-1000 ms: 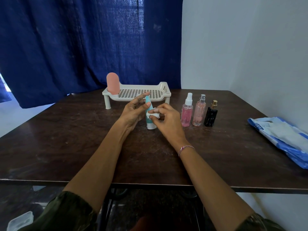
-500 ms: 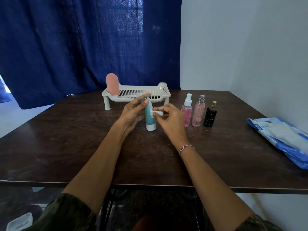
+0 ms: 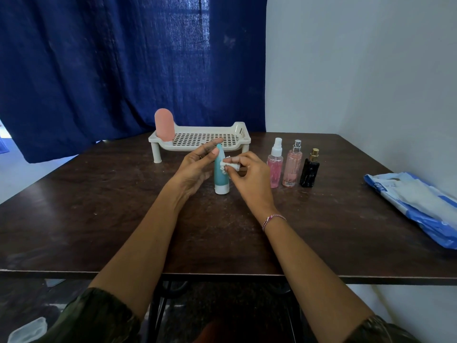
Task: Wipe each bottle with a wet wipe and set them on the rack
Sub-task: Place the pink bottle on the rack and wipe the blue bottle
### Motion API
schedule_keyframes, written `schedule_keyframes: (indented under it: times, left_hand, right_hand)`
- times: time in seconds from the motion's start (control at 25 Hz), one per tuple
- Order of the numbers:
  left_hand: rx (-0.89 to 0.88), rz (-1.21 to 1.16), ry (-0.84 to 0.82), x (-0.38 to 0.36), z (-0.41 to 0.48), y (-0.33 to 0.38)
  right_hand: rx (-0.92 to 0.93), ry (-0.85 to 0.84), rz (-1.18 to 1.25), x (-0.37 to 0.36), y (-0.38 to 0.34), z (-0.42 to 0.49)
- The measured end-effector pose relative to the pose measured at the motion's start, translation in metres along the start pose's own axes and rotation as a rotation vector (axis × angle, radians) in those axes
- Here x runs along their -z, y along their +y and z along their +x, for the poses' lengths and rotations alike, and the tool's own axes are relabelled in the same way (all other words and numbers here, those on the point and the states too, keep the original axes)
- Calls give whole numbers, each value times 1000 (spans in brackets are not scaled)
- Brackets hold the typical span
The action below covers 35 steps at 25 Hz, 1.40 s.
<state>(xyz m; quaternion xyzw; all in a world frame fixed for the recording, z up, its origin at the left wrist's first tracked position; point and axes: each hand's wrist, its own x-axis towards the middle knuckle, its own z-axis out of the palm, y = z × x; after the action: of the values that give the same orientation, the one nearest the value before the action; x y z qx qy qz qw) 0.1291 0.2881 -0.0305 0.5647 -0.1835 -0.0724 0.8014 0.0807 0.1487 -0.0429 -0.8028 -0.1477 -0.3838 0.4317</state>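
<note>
**Tube wiped at mid-table**

A teal tube [image 3: 220,174] is stood upright on its white cap on the dark table [image 3: 99,206], in front of the rack [image 3: 197,139] and apart from it. It is flanked by both hands.

The left hand [image 3: 197,167] is kept open with its fingers nearly straight. The thumb tip is laid against the upper left side of the tube, and the forefinger is stretched past the tube's narrow top. Whether that finger touches the tube cannot be told.

The right hand [image 3: 249,177] is curled, and a crumpled white wipe [image 3: 228,165] is pinched in its fingertips. The wipe is pressed to the right side of the tube, about halfway up. A beaded bracelet [image 3: 273,219] is worn on the right wrist.

1 pink bottle [image 3: 163,125] is already set upright at the left end of the rack; the rest of its perforated deck is bare.

3 bottles are lined up just right of the right hand: a pink spray bottle [image 3: 275,167] with a white top, a rose bottle [image 3: 292,167] with a silver top, and a black bottle [image 3: 309,172] with a gold top. They are placed close together, side by side.

A blue and white wipe pack [image 3: 415,206] is laid near the right edge of the table, well apart from the bottles.

A blue curtain [image 3: 111,58] is hung behind the rack.
</note>
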Motion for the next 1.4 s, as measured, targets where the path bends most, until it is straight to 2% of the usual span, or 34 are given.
schedule_keyframes:
  times: [0.12,0.36,0.68,0.96,1.2,1.4]
  left_hand:
    - [-6,-6,-3,-1,-1,0]
    - [-21,-6,-36,-1,-1,-1]
    - [-6,-42,-69,-2,-6,1]
    - [-6,-91,-116,0,-4,-2]
    - [-5,-66,-128,2,-2,-5]
    - [-18,-56,-161,2,-3,-6]
  right_hand:
    - [-5,23,-24,0,1,0]
    - [114,-21,-3,-1,-4,-2]
    - [-30,56,47,3,-1,1]
    - [86,40,88,2,-6,-2]
    - [-4,84,46,5,-4,1]
    - [129,85,71,6,-7,-2]
